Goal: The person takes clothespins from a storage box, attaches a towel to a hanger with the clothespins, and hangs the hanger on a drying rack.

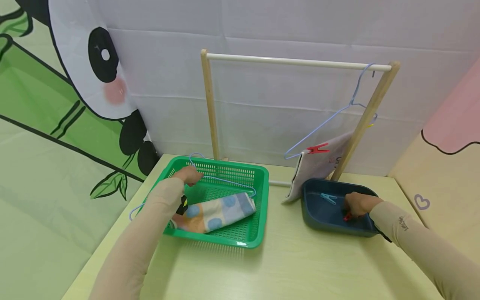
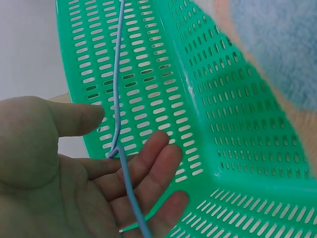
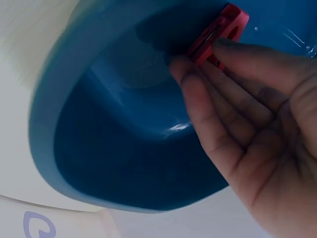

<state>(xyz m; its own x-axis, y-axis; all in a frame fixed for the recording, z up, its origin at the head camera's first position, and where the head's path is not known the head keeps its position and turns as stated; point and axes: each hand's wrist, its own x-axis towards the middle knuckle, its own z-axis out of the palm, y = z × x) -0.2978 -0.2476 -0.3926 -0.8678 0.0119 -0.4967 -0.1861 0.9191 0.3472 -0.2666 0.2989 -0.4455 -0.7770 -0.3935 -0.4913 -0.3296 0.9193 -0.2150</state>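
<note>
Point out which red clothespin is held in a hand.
The red clothespin pinched by the right hand inside the dark blue tub; the other red clothespin is clipped on the hanging cloth.

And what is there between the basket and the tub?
In the head view, a white bar and the lower end of the hanging cloth at the back; nearer the camera, bare table.
</note>
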